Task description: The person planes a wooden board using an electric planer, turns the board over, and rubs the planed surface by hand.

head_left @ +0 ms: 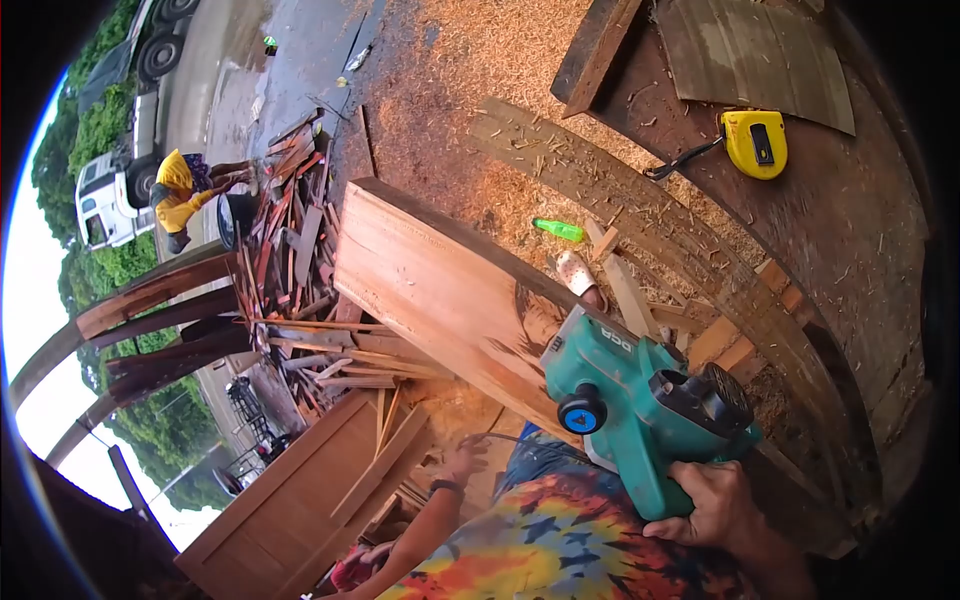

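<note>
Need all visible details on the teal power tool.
The teal power tool has a smooth, plastic-looking body with pale lettering on one side, a round black knob with a blue centre, and black parts on the side away from the plank. A grey, metal-looking edge faces the reddish plank; it appears to rest at the plank's near end. The right hand grips its handle. Whether it is running can't be told.

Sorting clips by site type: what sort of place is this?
Likely an open-air woodworking yard, perhaps roadside. Signs: a teal plastic-bodied power planer, a wide scatter of orange-tan wood shavings, and a white-cabbed truck out in the open beyond.
</note>
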### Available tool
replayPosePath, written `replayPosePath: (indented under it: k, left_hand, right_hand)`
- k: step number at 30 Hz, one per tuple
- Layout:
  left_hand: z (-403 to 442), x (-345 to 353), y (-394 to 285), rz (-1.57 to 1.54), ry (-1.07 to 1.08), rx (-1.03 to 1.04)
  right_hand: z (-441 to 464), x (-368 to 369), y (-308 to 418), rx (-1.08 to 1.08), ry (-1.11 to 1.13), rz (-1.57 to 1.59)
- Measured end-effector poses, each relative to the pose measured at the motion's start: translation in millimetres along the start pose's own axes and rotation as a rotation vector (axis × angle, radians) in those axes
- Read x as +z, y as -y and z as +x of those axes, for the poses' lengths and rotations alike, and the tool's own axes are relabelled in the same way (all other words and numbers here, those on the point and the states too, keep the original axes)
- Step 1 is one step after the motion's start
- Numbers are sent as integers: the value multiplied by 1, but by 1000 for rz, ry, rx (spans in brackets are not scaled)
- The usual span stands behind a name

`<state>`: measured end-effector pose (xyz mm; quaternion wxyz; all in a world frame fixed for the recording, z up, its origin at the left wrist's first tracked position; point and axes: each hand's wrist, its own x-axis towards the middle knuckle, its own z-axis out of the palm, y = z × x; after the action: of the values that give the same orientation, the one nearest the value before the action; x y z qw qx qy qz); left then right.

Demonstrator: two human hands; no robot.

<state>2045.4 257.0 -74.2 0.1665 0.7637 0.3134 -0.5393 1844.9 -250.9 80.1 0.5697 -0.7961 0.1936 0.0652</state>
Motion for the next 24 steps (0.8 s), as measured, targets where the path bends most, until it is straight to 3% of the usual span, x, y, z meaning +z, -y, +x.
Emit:
replayPosePath:
  k: [7,9,11,13,20,24]
  left_hand:
    - [4,-2,0,-58,-11,-8]
    - [-13,-1,-4,105,-30,160]
    - [-16,2,-4,95,-52,153]
    - [0,7,0,-83,-70,-27]
    - [22,5,28,-204,80,104]
    - [19,-3,36,-183,-64,113]
  right_hand:
    - [117,9,46,-76,11,58]
    - [156,14,63,-72,42,108]
    - [196,17,82,-47,108,102]
    - [234,20,101,-13,173,82]
    - [375,50,166,-52,157,145]
    - [411,62,190,-17,145,174]
